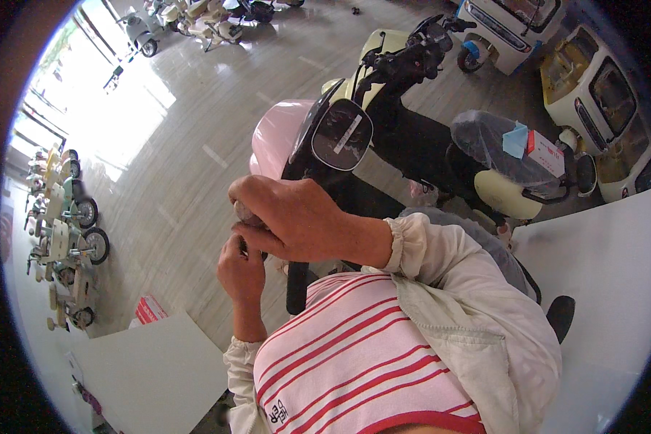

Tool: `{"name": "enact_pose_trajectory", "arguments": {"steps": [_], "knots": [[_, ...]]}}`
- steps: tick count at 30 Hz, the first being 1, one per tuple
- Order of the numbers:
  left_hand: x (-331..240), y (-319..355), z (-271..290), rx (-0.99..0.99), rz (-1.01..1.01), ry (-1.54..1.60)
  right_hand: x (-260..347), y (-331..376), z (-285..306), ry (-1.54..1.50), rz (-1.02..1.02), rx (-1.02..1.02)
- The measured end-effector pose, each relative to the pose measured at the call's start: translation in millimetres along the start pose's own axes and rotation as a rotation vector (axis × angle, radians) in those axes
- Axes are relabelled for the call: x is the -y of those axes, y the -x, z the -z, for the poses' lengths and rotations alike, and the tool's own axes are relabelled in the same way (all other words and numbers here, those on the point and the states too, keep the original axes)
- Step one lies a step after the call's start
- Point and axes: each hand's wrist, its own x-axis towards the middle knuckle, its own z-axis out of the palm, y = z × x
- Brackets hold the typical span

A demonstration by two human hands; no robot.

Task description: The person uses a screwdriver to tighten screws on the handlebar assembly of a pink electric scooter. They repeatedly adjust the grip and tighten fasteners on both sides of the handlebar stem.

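My right hand [293,220] is curled closed above my left hand [241,272], whose fingers are also bent closed. The two touch or nearly touch, and something small and dark shows between them; what either holds is hidden. Just beyond them stands a pink scooter [286,124] with a rounded dark glossy panel [342,135] bearing a white strip. A black handlebar grip [296,289] lies below my right hand, close to my striped shirt.
A pale yellow scooter [505,194] stands to the right, with a red and white box [545,153] and a blue cloth [515,139] on its plastic-wrapped seat. White surfaces flank me, lower left [148,372] and right [593,267]. Parked scooters [64,235] line the left wall.
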Motion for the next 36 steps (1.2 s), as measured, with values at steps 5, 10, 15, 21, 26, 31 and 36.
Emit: {"name": "enact_pose_trajectory", "arguments": {"steps": [5, 10, 15, 21, 26, 31, 36], "knots": [[1.1, -0.1, -3.6, -0.025, -0.005, 0.021, -1.1, 0.9, -0.1, -0.032, -0.001, -0.006], [-1.1, 0.3, -1.7, -0.006, 0.017, 0.025, -2.4, -0.1, -0.2, -0.045, 0.000, 0.001], [1.7, -0.6, -1.6, 0.014, 0.009, 0.026, -2.1, -0.7, 0.3, -0.047, -0.007, 0.011], [3.3, -2.2, -1.4, -0.006, -0.007, 0.029, -3.4, -1.9, -1.1, -0.056, 0.014, 0.005], [1.1, -1.5, 0.7, 0.003, 0.027, -0.008, -5.5, -2.2, -2.6, -0.088, 0.019, 0.009], [-0.6, -4.9, 2.3, 0.004, 0.060, -0.035, -5.0, -5.2, -2.1, -0.096, 0.012, 0.006], [3.1, -3.8, 3.8, 0.040, 0.054, -0.020, -2.9, -5.3, -2.9, -0.120, -0.011, 0.041]]}}
